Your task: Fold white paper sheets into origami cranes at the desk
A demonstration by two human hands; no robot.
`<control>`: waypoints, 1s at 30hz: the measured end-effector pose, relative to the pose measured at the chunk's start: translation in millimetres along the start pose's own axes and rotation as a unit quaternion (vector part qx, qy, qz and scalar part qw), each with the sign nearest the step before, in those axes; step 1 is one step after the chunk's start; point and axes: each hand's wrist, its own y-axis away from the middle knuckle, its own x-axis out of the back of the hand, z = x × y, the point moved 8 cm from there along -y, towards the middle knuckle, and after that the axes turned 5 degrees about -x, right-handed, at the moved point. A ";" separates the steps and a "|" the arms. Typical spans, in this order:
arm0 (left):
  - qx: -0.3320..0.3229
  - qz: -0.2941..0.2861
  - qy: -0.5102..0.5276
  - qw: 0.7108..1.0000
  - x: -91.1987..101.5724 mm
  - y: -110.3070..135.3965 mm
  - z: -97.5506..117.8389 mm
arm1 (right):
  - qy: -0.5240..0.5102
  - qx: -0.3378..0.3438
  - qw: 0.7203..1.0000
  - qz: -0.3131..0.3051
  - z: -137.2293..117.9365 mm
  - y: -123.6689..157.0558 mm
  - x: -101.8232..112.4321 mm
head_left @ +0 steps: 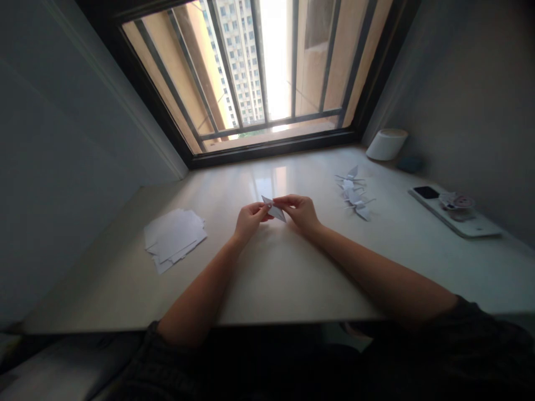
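While left hand (249, 219) pinches paper (277, 212), right hand (304, 211) likewise.

This looks like a room in a home, with a spot by the window (271, 153) for making things. The window is big and is past both hands. It has a dark frame and long bars (259, 61). Through them you can see a tall building (240, 44) with lots of tiny windows, so it looks like a city. One plain wall (62, 139) is left of the left hand (249, 219), and a second wall (460, 94) is right of the right hand (302, 213). Under the hands is a smooth, pale desk (267, 278). Little paper birds (354, 196) sit to the right of the right hand, and a white roll (385, 145) is farther away.
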 end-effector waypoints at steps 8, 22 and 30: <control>0.019 0.038 0.028 0.999 6.5 0.0 -3.1 | 0.101 0.114 0.988 -0.027 -24.9 6.9 -5.3; 0.025 0.103 0.103 0.989 14.1 0.0 -5.9 | 0.059 -0.039 0.996 -0.052 2.5 2.5 -10.2; 0.055 0.107 0.133 0.984 14.4 0.3 -8.9 | 0.002 -0.084 0.992 -0.093 8.0 2.4 -17.0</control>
